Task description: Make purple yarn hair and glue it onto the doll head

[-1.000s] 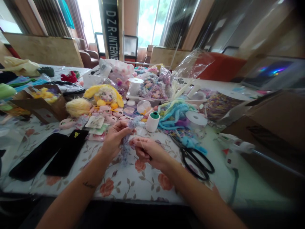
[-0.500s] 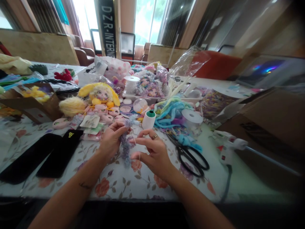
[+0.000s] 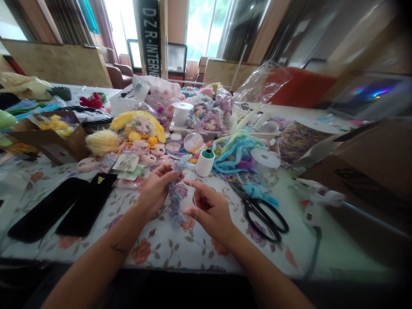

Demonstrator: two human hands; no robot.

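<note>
L hand (image 3: 159, 180) pinched on fluffy lilac-blue yarn bundle (image 3: 176, 201), above floral-clothed bench (image 3: 180, 253). R hand (image 3: 207, 210): thumb/index apart, thin white thread (image 3: 195, 199) alongside; can't tell if gripped. Prob. a thread-tying step; next move calls for firm L pinch, taut thread.

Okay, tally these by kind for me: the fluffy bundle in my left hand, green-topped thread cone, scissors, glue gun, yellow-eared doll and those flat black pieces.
Fluffy bundle: 1
Thread cone: 1
Scissors: 1
Glue gun: 1
Yellow-eared doll: 1
Flat black pieces: 2
Total: 7
</note>
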